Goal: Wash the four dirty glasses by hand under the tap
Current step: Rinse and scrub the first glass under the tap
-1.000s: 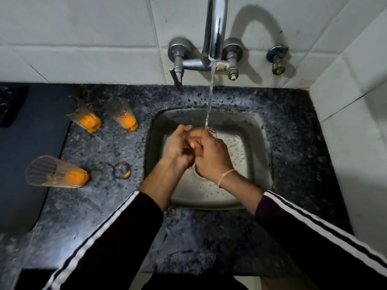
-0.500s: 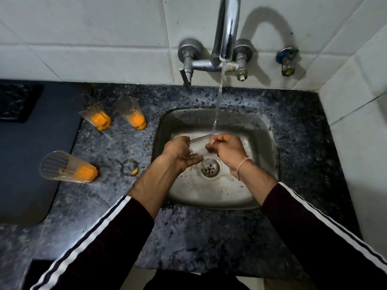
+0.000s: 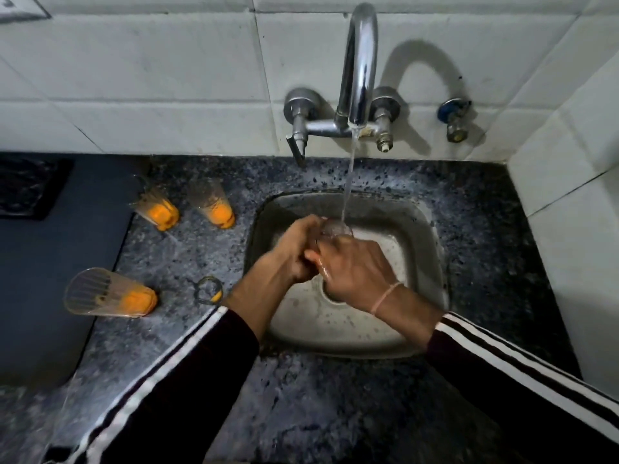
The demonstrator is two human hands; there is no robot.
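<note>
Three orange-stained glasses (image 3: pixel 112 294) wait on the counter (image 3: pixel 335 413) — left of the sink (image 3: pixel 425 262).

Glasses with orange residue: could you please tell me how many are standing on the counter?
3, all left of the sink: two at the back, side by side, and one nearer the front. A clear glass is held under the tap.

Counter (image 3: pixel 335 406) black-grey speckled; wall tiles (image 3: pixel 160 78) white; sleeves (image 3: pixel 174 390) dark, white-striped; glass dregs (image 3: pixel 137 301) orange.
</note>
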